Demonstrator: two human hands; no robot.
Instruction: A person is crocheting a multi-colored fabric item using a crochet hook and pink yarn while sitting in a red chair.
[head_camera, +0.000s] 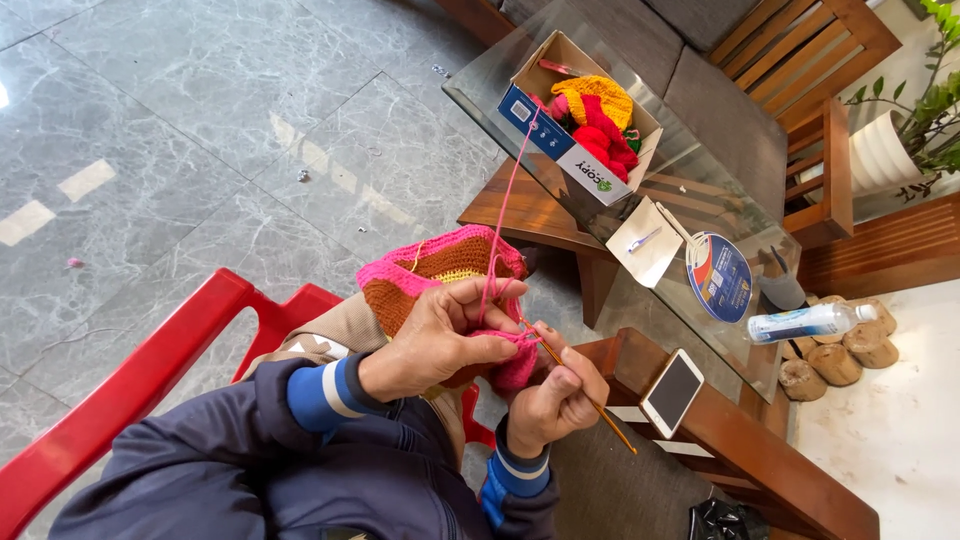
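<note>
**Grey marble below, pink yarn in your hands**

Polished grey marble floor (200, 120) fills the left side, veined and glossy. A red plastic chair (150, 370) with a smooth, rounded arm frames your lap. Ahead stands the glass-topped counter (700, 170) on a dark wooden frame, its surface clear and reflective. On it sits an open cardboard box (560, 150), rectangular, with blue and white sides, stuffed with soft crocheted pieces (600, 115) in yellow, red and pink. Near it lie a round printed fan (720, 275) and a clear plastic bottle (805, 322) on its side.

In your lap rests the crochet work (440, 270), a ribbed, domed piece with brown, yellow and pink bands, right under your hands. Your left hand (440, 340) is closed on its pink edge, thumb and fingers pinching the stitches. Your right hand (555, 395) is clamped round a thin yellow crochet hook (590, 400), whose tip meets the pink edge beside your left thumb; the two hands sit close together.

A flat white phone (672, 392) lies on the wooden armrest (730, 430) to your right. A thin pink yarn strand (505, 210) runs taut from the work up to the box.
</note>
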